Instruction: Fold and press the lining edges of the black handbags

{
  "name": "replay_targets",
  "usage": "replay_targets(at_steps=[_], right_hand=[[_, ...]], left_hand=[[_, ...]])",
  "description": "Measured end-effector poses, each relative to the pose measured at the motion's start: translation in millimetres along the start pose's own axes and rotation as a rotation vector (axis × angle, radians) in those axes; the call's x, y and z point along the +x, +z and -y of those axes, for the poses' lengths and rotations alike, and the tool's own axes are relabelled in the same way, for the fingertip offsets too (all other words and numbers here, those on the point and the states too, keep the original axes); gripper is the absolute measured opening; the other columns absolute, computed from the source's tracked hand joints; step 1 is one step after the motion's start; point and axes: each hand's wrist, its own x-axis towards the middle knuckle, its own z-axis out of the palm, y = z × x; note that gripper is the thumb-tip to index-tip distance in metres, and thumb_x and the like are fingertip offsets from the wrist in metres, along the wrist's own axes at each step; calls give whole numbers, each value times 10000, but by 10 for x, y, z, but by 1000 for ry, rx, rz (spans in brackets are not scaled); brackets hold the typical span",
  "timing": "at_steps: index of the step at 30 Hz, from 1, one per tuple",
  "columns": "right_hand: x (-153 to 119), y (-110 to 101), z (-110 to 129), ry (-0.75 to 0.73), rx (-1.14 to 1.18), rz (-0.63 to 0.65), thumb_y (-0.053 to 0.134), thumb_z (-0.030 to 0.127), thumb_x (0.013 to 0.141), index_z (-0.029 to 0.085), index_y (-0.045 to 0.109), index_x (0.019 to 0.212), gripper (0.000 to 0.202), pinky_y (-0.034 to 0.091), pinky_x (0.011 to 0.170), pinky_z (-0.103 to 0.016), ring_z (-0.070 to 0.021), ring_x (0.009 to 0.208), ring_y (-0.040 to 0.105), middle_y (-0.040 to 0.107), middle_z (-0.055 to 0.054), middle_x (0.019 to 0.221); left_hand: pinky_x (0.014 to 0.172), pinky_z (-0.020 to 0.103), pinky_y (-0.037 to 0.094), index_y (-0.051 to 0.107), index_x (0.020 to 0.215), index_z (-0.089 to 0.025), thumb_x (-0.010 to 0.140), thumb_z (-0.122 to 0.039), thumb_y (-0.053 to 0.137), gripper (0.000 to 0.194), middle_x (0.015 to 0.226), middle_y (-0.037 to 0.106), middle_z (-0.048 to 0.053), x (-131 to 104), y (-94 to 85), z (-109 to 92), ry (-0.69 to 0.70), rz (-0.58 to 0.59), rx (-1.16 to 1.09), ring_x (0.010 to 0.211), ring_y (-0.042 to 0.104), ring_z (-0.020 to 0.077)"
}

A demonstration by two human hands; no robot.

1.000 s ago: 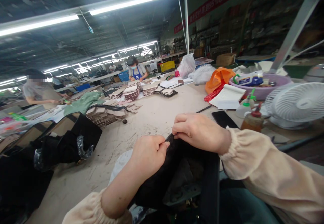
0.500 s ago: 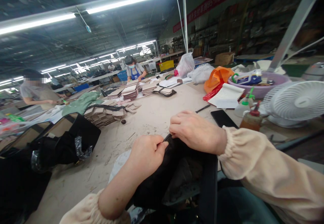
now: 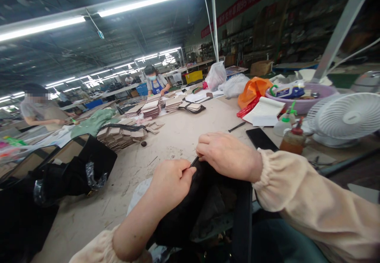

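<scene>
Bag [image 3: 181, 219], blk, sits at near edge of table [image 3: 175, 136], below both hands. L hand [image 3: 170, 185] closed, thumb + index pinching its top edge. R hand [image 3: 228, 156] curled, fingertips gripping same edge just beside L; thumb mostly hidden. Phone [image 3: 261, 139] lies near R wrist, w/ red-cap bottle [image 3: 293, 141] & fan [image 3: 353, 116] to the right. Notepad [image 3: 263, 108] lies beyond phone, by purple basin [image 3: 322, 98]. More blk bags [image 3: 99, 154] at left; card stacks [image 3: 152, 107] farther back, person [image 3: 157, 85] behind them.
</scene>
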Motion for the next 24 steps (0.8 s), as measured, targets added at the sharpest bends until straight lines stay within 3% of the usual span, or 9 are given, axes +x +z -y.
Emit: replay_targets(at_steps=[10,15,20,24], right_hand=[[-15,25,25,58,15,-25,489,267,893,187,579,795,155,280,601,-291,-154,754,508,566,-26,847],[-32,45,-40,123,238,-65,587,213,817,192,582,865,52,347,653,-253,-134,772,523,576,-17,922],[-70,86,-157,244,480,-48,678,198,709,157,564,1068,379,400,671,-233,-133,758,558,627,-20,890],[-81,107,-224,240,517,31,659,273,743,173,652,1072,344,417,698,-239,-147,761,600,690,-23,863]], left_hand=[[536,251,206,448,549,-163,836,-292,475,316,503,419,-32,2,12,-7,26,-19,-14,521,384,92],[539,244,218,489,574,-167,868,-359,442,354,519,440,-32,6,24,1,9,-19,-48,540,408,97],[545,242,225,499,573,-165,863,-335,439,342,527,445,-26,12,22,-21,-4,-11,-35,551,419,102],[538,242,222,516,582,-167,857,-336,440,331,528,435,-27,19,8,-49,-23,10,-37,549,412,104]])
